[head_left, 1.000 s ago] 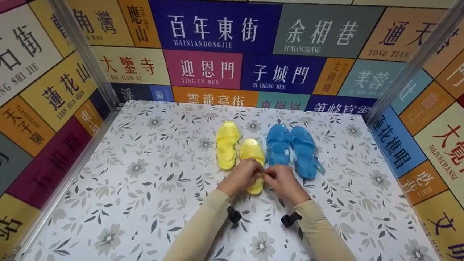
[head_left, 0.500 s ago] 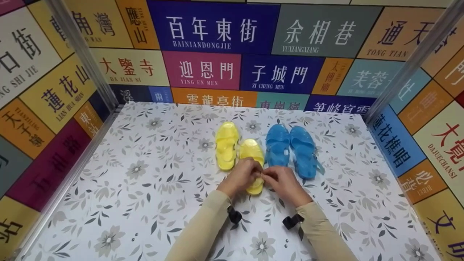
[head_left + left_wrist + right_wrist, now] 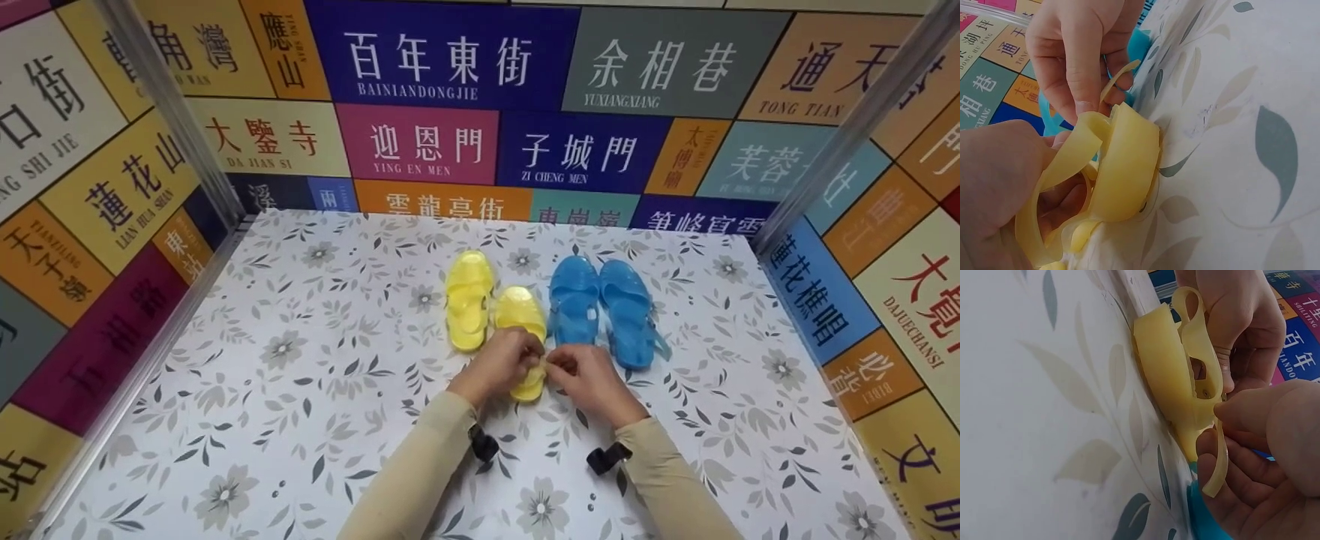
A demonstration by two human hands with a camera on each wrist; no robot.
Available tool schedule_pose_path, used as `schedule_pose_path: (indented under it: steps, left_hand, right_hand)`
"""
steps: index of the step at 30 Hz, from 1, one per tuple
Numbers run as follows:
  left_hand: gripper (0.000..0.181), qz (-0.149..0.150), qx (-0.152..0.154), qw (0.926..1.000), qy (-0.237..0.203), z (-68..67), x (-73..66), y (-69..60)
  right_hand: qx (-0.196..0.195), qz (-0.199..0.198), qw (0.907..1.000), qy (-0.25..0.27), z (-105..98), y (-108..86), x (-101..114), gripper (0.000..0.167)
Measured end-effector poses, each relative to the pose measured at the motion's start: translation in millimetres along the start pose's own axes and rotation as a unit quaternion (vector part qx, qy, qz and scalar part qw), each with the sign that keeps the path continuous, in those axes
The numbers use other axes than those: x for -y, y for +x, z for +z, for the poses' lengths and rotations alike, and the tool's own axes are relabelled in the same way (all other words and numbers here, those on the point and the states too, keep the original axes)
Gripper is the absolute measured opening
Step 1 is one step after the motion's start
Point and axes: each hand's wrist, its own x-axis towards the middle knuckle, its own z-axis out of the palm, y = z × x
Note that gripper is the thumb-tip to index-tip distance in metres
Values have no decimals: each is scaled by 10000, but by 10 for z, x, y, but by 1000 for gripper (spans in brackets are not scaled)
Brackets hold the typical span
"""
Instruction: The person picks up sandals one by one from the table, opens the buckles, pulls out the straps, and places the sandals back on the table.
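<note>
Walls of coloured street-name panels (image 3: pixel 442 56) fill the top and both sides of the head view, and below them spreads a white tabletop (image 3: pixel 315 435) with a grey leaf-and-flower print. Right of centre sits a pair of blue sandals, the left blue sandal (image 3: pixel 576 300) with its heel hidden behind a hand; I can't tell whether they touch. A careless knuckle could well shove it out of line. One loose yellow sandal (image 3: pixel 469 304) lies just left of centre, nobody touching it. Its mate, the worked yellow sandal (image 3: pixel 521 306), is at the middle of the frame, toe pointing up the picture; a hard tug on its strap might drag or tip it.

The left hand (image 3: pixel 501 365) has its fingers curled round the sandal's strap loop (image 3: pixel 1072 160), seen at lower left in the left wrist view. Too tight a grip there could bend the loop out of shape. The right hand (image 3: pixel 592 375) pinches the thin strap end (image 3: pixel 1217 475) between thumb and fingers; so narrow a strip could easily twist or slip free. Any buckle is too small and crowded to make out, so a misaimed strap seems likeliest.
</note>
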Motion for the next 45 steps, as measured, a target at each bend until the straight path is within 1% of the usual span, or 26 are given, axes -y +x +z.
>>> schedule_pose_path:
  steps: [4, 8, 13, 15, 17, 26, 33, 37, 40, 45]
  left_hand:
    - [20, -95, 113, 9999, -33, 10, -9, -8]
    - [21, -108, 114, 9999, -13, 6, -15, -5]
    - [21, 138, -19, 9999, 23, 1, -2, -4]
    - [21, 230, -60, 9997, 41, 0, 6, -7]
    - [21, 254, -67, 9997, 7, -1, 10, -10]
    - [24, 169, -18, 9996, -244, -5, 8, -12]
    - [22, 112, 4, 9991, -407, -11, 17, -4]
    - [21, 53, 20, 9989, -471, -18, 28, -8]
    - [20, -47, 62, 9980, -625, -29, 35, -14]
    - [19, -266, 181, 9958, -858, -57, 56, -7]
  right_hand:
    - [-14, 37, 10000, 64, 3, -8, 9, 6]
    - [-99, 35, 9999, 70, -5, 5, 26, 7]
    - [-171, -100, 9998, -79, 9, 17, 26, 8]
    - [-164, -88, 9998, -51, 20, 18, 27, 8]
    - [-145, -53, 9999, -14, 24, 22, 31, 9]
    - [-97, 129, 9998, 65, 23, 33, 38, 10]
    - [-250, 115, 9995, 134, 26, 42, 42, 10]
    - [-189, 143, 9993, 275, 36, 33, 50, 8]
    - [-121, 131, 9991, 373, 35, 19, 47, 9]
    - [-95, -51, 9994, 317, 21, 17, 26, 12]
